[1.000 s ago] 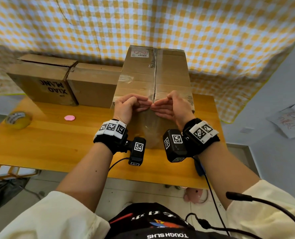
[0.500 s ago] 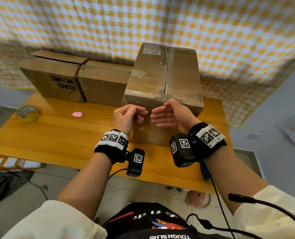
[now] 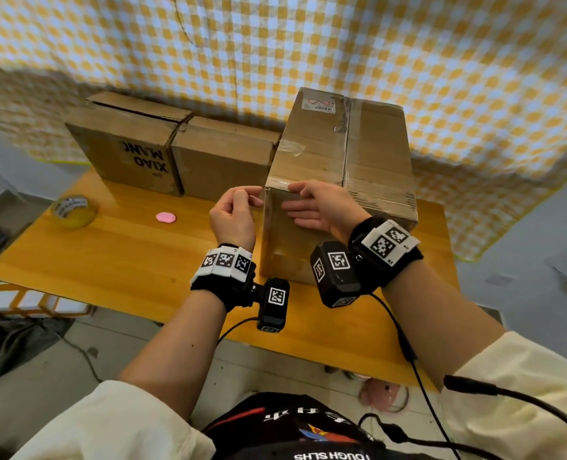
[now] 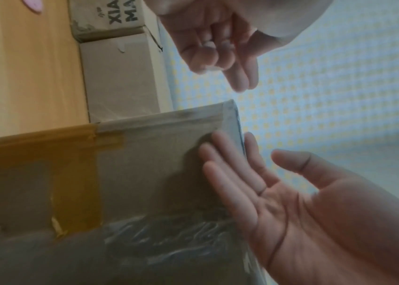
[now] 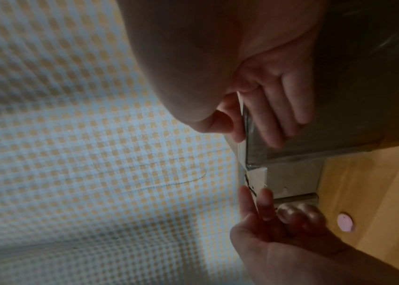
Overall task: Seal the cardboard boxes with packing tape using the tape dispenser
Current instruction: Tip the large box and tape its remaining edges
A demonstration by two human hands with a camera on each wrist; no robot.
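Note:
A tall cardboard box (image 3: pixel 375 154) stands on the wooden table (image 3: pixel 109 260), with clear tape (image 3: pixel 346 141) along its top seam and wrinkled tape down the near face (image 4: pixel 169 246). My right hand (image 3: pixel 312 207) lies flat on that near face by the upper left corner, fingers straight and thumb over the top edge (image 5: pixel 227 119). My left hand (image 3: pixel 239 210) hovers just left of the same corner. Some of its fingers are curled into the palm (image 4: pixel 217 48) and it holds nothing. A yellow tape roll (image 3: pixel 73 210) sits far left on the table.
Two more cardboard boxes (image 3: pixel 123 144) (image 3: pixel 225 157) stand side by side at the back left. A small pink disc (image 3: pixel 166 217) lies on the table between the roll and my hands. A checked cloth (image 3: pixel 308 44) hangs behind.
Both hands slid left from the middle seam on the near top edge to the box's left near corner. The right hand flattened against the front face.

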